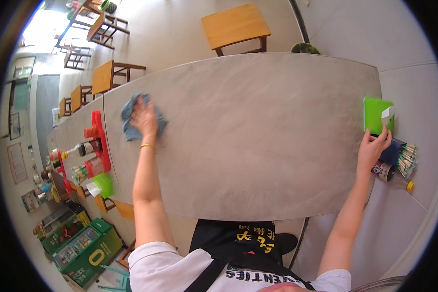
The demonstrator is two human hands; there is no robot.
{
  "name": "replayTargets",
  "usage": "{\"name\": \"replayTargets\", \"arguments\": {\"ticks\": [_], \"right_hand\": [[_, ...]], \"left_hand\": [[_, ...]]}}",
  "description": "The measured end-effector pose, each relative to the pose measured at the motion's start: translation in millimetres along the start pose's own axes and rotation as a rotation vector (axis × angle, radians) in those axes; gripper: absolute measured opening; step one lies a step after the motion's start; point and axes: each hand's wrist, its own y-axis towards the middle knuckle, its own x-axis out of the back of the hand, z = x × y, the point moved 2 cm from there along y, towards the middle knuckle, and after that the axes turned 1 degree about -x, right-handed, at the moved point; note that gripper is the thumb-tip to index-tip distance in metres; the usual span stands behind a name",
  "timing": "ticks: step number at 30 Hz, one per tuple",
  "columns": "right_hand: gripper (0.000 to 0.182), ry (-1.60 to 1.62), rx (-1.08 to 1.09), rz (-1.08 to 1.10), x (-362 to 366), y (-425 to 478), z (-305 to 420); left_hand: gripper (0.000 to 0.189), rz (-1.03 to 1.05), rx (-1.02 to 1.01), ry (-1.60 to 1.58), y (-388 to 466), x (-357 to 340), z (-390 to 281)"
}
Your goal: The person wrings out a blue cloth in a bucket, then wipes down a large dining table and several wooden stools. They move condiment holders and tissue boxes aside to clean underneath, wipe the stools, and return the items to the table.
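My left hand [145,118] presses flat on a crumpled blue cloth [129,126] near the left part of the long grey tabletop [241,135]; its fingers are spread and slightly blurred. At the table's right end, my right hand [375,146] touches the near edge of a green tissue box [376,113] with its fingertips. A white tissue [387,115] sticks out of that box. Whether the fingers grip the box cannot be told. Just beside this hand are a dark blue holder [391,151] of wrapped chopsticks [407,160] and a dark-labelled bottle with a yellow cap [410,186].
Left of a table seam, a red rack [105,146] holds bottles and chopsticks, with another green tissue box [104,185] beside it. Wooden stools [235,25] stand along the far side. A wall [405,91] bounds the right end. Green chest coolers [85,252] stand lower left.
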Motion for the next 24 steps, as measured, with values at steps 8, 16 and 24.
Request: {"name": "replayTargets", "arguments": {"ticks": [8, 16, 24], "right_hand": [[0.051, 0.194, 0.150, 0.047, 19, -114, 98], [0.047, 0.257, 0.114, 0.089, 31, -228, 217], [0.048, 0.241, 0.143, 0.133, 50, -306, 255]], "left_hand": [[0.052, 0.243, -1.044, -0.671, -194, 87, -319], [0.048, 0.212, -1.243, -0.876, -189, 61, -188], [0.056, -0.057, -0.385, -0.229, 119, -18, 112]]}}
